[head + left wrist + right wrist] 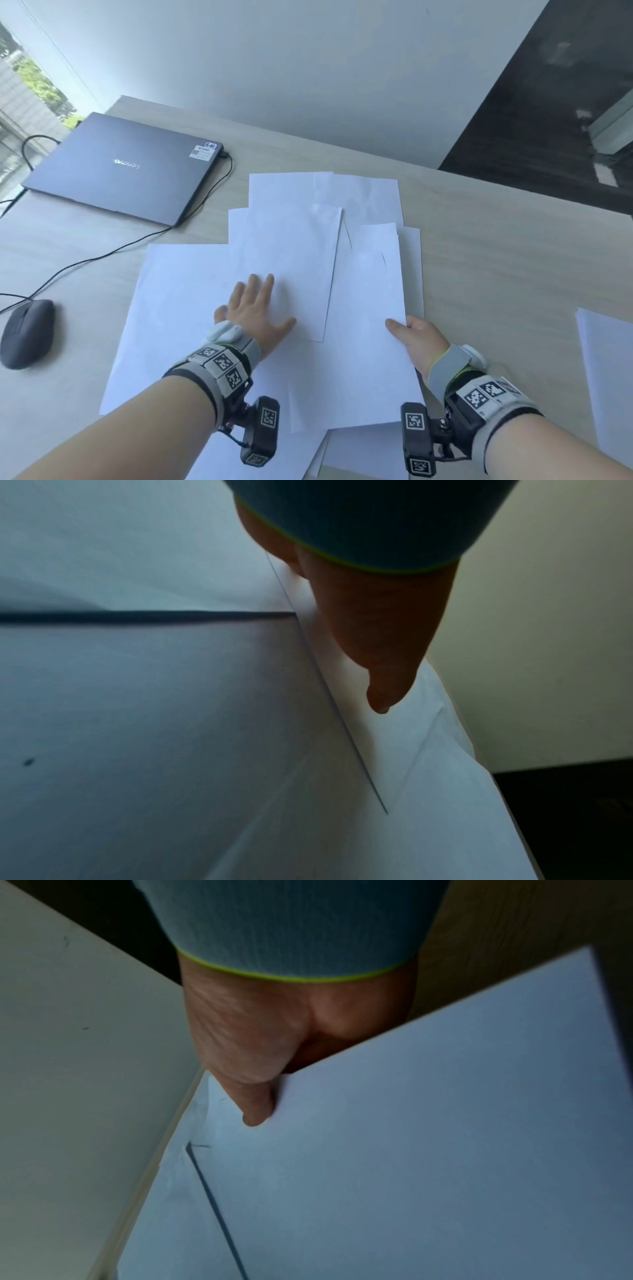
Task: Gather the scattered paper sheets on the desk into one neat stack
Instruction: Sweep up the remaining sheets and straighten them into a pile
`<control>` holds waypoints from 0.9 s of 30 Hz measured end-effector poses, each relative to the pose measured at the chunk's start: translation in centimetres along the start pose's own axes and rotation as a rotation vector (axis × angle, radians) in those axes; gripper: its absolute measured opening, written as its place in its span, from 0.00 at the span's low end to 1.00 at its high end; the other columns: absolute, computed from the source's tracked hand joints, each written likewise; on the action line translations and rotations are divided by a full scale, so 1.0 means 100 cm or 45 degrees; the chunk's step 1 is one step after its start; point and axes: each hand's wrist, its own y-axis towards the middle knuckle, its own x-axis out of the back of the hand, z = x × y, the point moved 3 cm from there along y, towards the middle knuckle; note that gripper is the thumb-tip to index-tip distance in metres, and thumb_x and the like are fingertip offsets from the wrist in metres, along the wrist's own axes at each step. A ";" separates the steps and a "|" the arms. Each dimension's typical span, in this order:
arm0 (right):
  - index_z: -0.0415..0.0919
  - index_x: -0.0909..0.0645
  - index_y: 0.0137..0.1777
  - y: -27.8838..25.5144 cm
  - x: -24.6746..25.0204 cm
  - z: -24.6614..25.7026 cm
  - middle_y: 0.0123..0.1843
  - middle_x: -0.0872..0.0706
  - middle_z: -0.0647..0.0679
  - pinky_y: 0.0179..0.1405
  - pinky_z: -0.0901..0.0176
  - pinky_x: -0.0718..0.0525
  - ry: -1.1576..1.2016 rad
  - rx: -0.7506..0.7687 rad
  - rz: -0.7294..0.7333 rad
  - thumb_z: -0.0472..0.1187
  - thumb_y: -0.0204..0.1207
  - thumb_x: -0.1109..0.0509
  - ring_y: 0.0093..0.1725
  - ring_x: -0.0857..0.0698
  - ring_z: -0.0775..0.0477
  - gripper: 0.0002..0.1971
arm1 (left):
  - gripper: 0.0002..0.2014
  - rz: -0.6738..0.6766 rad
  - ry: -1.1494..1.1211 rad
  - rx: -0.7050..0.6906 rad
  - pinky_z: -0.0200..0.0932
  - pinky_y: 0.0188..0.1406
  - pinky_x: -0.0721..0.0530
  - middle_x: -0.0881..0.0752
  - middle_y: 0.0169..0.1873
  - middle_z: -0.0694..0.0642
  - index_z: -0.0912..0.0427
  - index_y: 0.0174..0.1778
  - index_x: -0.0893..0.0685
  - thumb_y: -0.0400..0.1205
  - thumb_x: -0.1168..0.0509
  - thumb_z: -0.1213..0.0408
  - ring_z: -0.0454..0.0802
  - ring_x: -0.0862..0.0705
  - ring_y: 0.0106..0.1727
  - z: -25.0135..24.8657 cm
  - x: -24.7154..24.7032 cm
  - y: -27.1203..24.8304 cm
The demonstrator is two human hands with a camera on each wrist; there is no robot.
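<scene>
Several white paper sheets [284, 246] lie overlapping in a loose spread on the light wood desk [496, 246]. My left hand [255, 308] lies flat on them with fingers straight and spread, palm down on the middle sheets [171, 710]. My right hand [409, 334] pinches the right edge of one sheet [370, 329], thumb on top and fingers under it. In the right wrist view the thumb [255, 1104] presses on that sheet [411, 1123] at its edge. One more sheet [606, 370] lies apart at the far right.
A closed grey laptop [123, 168] sits at the back left with a cable [205, 202] running across the desk. A dark mouse [27, 332] rests at the left edge. A white wall rises behind the desk, with dark floor to the right.
</scene>
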 end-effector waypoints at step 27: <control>0.23 0.28 0.69 -0.001 -0.047 0.032 0.46 0.25 0.47 0.47 0.47 0.20 -0.226 -0.013 -0.043 0.51 0.77 0.34 0.44 0.25 0.45 0.32 | 0.39 -0.135 -0.264 0.438 0.56 0.69 0.25 0.30 0.72 0.52 0.43 0.74 0.28 0.66 0.24 0.42 0.58 0.31 0.75 0.036 0.024 0.019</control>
